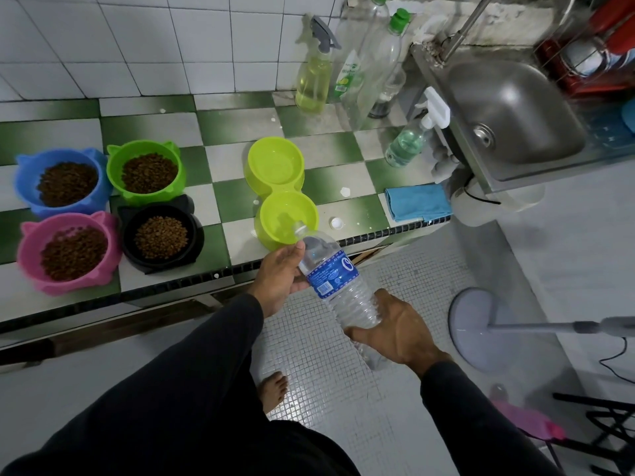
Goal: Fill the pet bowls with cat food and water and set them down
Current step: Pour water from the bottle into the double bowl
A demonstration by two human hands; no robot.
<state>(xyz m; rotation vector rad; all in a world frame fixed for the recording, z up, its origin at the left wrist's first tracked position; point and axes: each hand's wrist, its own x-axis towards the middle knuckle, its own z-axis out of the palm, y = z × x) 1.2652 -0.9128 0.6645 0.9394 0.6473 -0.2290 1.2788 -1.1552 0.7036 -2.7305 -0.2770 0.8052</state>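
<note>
The water bottle [331,273] has a blue label ringed with repeated "OK"; its brand is unreadable. The green-labelled bottle [348,75] reads "dish…".

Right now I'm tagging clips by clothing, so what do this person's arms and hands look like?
Both arms wear long, plain black sleeves reaching the wrists, with no visible logos or markings. The left hand and right hand are bare: no gloves, rings, watch or bracelets show. No cables or straps are visible on either arm.
</note>
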